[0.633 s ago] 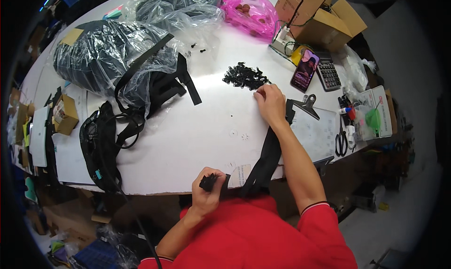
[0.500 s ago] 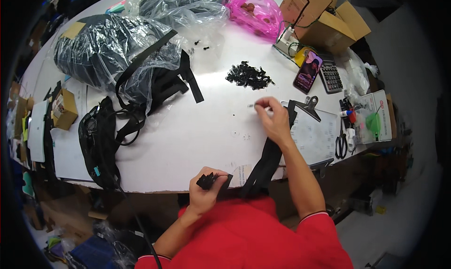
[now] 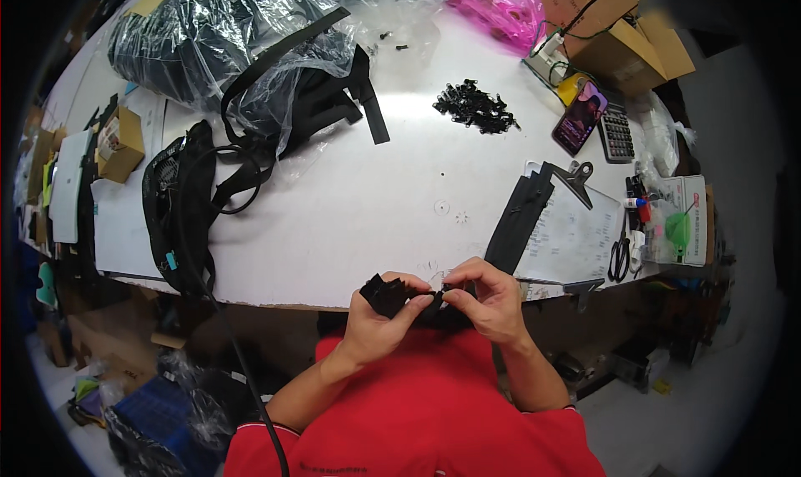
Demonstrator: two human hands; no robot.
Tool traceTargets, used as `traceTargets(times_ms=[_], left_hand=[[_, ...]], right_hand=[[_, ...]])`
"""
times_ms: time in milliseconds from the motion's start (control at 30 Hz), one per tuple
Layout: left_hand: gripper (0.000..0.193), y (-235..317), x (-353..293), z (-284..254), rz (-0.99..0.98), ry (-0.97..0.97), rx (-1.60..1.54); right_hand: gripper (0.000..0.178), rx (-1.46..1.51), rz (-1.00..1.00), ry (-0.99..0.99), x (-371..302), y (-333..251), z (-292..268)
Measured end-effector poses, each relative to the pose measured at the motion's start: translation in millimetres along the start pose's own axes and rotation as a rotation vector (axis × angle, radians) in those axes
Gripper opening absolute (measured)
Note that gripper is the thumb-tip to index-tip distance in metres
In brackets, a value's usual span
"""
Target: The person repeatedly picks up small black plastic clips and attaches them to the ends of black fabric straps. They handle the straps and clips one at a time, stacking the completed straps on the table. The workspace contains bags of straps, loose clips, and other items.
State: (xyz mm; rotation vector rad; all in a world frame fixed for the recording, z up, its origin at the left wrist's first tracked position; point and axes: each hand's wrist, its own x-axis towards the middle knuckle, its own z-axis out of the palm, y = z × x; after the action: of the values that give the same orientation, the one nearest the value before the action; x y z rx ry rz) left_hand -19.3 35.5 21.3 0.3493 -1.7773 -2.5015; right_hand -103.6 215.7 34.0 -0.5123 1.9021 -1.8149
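Observation:
My left hand [image 3: 373, 325] is closed around a bundle of folded black fabric strips [image 3: 385, 297], just over the table's front edge. Beside it, my right hand [image 3: 494, 308] pinches a small black piece [image 3: 442, 293] against the strip end between both sets of fingertips. The fingers partly hide that piece, and its exact shape is too small to make out. More long black strips [image 3: 519, 220] lie right of centre, running down behind my right hand. Farther back is a loose pile of small black parts [image 3: 476, 107] that look like zipper sliders.
A clipboard [image 3: 563, 235] with paper sits at the right, near a phone [image 3: 581, 118], a calculator [image 3: 616, 135] and scissors [image 3: 619, 258]. Plastic-wrapped black goods [image 3: 217, 47] and a black strapped bag [image 3: 179, 202] occupy the left. Behind are a pink bag [image 3: 501, 10] and cardboard box [image 3: 626, 56].
My right hand has come back from over the table toward me and met my left hand at the strips. The view has shifted, so the table's things appear farther up.

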Motion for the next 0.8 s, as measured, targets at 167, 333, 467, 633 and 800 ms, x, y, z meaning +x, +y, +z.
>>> traceTargets(times_ms=[167, 333, 467, 633, 800], left_hand=[[0.017, -0.8, -1.9, -2.3, 0.007, -0.012, 0.032], [0.015, -1.4, -2.0, -2.5, 0.021, 0.010, 0.020], [0.016, -4.1, -1.6, -3.7, 0.027, 0.008, 0.056], [0.015, -2.8, -4.2, -3.2, -0.001, 0.030, 0.085], [0.016, -3.8, -7.0, -3.6, 0.020, 0.005, 0.067]], right_hand=[[0.017, -0.074, -0.046, 0.002, -1.5, -2.7, -1.5], [0.017, -0.056, -0.054, 0.050, -1.8, -9.9, 0.8], [0.015, -0.033, -0.047, -0.018, 0.7, -15.3, -2.3], [0.018, 0.352, 0.025, 0.172, -1.5, -15.3, -5.7], [0.023, 0.867, 0.301, 0.170, -4.6, 7.8, -12.0]])
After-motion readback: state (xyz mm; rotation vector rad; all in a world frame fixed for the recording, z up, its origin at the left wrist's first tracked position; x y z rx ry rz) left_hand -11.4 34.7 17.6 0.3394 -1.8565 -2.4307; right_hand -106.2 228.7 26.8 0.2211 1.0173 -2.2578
